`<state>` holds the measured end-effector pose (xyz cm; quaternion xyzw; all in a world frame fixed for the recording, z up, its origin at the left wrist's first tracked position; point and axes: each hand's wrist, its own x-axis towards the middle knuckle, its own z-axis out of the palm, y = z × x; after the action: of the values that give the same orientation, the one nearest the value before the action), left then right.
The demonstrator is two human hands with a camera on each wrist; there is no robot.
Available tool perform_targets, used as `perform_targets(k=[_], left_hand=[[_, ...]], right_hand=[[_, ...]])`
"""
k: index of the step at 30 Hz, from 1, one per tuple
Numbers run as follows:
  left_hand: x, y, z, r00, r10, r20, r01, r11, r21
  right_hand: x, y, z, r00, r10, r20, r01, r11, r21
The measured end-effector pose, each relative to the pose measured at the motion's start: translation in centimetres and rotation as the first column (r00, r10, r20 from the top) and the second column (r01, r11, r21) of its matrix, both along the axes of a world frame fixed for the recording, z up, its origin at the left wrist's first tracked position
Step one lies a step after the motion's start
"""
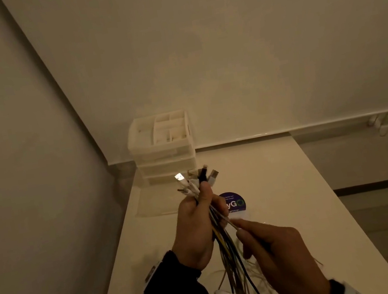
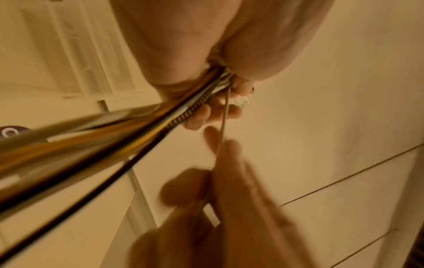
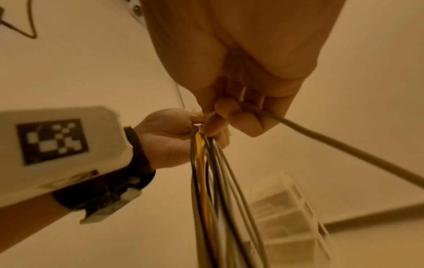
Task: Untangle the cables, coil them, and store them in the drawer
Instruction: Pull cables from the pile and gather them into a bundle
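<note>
The left hand (image 1: 197, 225) grips the cable bundle (image 1: 225, 246) upright, plugs toward twelve o'clock; the right hand (image 1: 278, 253), at four o'clock, pinches one pale cable (image 1: 229, 221) clear.

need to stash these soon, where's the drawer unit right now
In the head view the drawer unit stands at the table's far left corner against the wall, just beyond the cable bundle gripped in the left hand.

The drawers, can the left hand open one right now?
Probably not: the left hand is full, gripping the cables, and the drawers sit farther back on the table.
</note>
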<state>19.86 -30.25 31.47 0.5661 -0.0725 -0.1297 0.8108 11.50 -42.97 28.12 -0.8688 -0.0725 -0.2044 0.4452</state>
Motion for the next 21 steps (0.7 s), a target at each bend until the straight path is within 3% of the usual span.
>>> perform_targets(k=[4,9,11,13,16,18,21], left_hand=[[1.4,2.2,1.7,0.998,0.003,-0.062,-0.016,0.978,-0.206],[3.9,6.7,4.5,0.997,-0.038,0.069,0.052,0.974,-0.221],[3.9,7.8,5.1,0.987,-0.032,0.158,0.053,0.99,-0.129],[3.2,7.8,4.9,0.971,-0.029,0.236,0.009,0.996,0.086],[1.5,6.4,3.6,0.939,-0.075,0.335,-0.066,0.918,0.391],[0.5,4.5,2.6,0.923,-0.129,0.363,-0.054,0.891,0.452],[0.1,2.3,1.4,0.939,-0.077,0.336,-0.074,0.908,0.413]], right_hand=[[-0.8,-0.7,-2.3,0.966,0.088,-0.244,-0.049,0.986,0.161],[-0.4,-3.2,-5.6,0.918,0.075,-0.39,0.006,0.979,0.203],[0.0,-3.9,-6.1,0.914,0.05,-0.402,0.052,0.969,0.24],[0.6,-4.2,-5.7,0.925,0.029,-0.378,0.099,0.944,0.315],[2.2,-3.4,-3.5,0.942,0.024,-0.333,0.118,0.91,0.398],[3.6,-2.3,-1.4,0.949,0.072,-0.307,0.088,0.873,0.479],[5.2,-0.9,1.3,0.956,0.178,-0.234,0.001,0.792,0.61]])
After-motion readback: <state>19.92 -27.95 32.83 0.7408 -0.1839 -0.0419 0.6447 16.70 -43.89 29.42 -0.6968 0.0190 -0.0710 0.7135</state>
